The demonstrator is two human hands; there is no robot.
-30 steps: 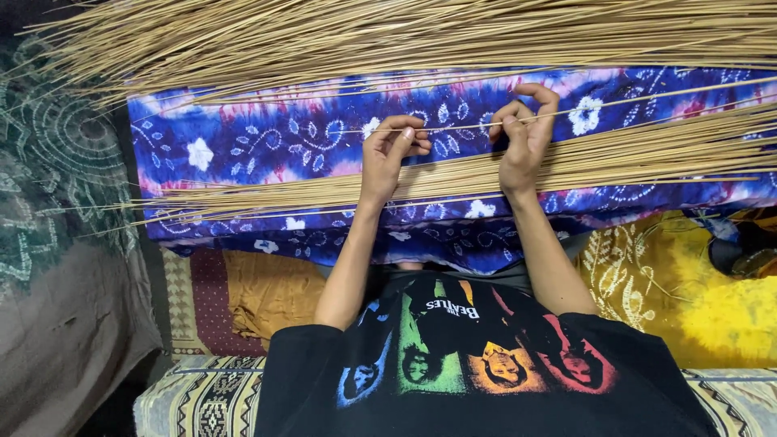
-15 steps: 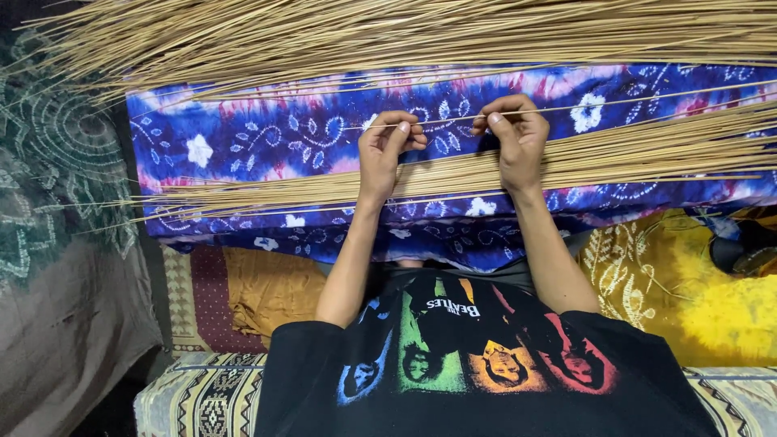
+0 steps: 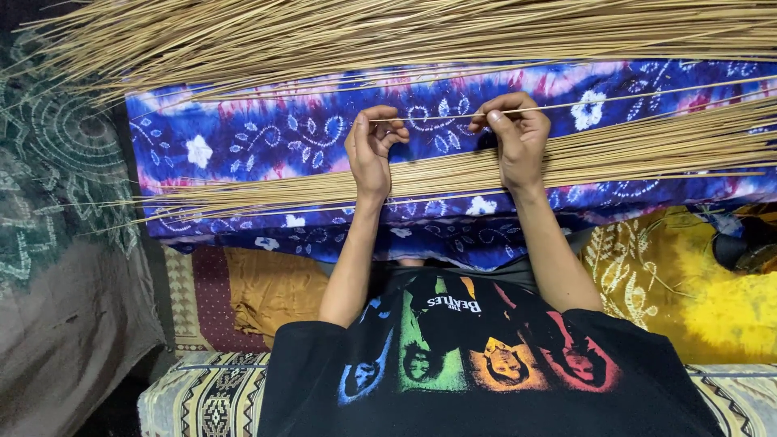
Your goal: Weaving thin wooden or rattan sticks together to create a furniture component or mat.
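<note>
A single thin tan stick (image 3: 566, 104) is pinched between both hands and held just above a blue and purple floral cloth (image 3: 267, 146). It lies almost level across the view, its long axis running side to side and climbing slightly toward the right edge; its near end sits at the fingers of the left hand (image 3: 371, 146), and the rest runs through the right hand (image 3: 514, 133) and on past it. Both hands are curled tightly, thumb against fingertips, closed on that one stick and nothing else. Just below the hands a flat layer of similar sticks (image 3: 631, 154) lies on the cloth, parallel to the held one, fanning a little at its left end; a larger heap of sticks (image 3: 388, 32) crosses the top of the view, well apart from the hands. To do this well, I judge the grip should stay light and close to the stick's end, with the two hands level so the slender piece does not bow or snap, and the stick kept parallel to the layer beneath so it does not cross its neighbours. A yellow patterned cushion (image 3: 696, 283) lies at the lower right, and a grey-green printed fabric (image 3: 57, 202) hangs on the left.
</note>
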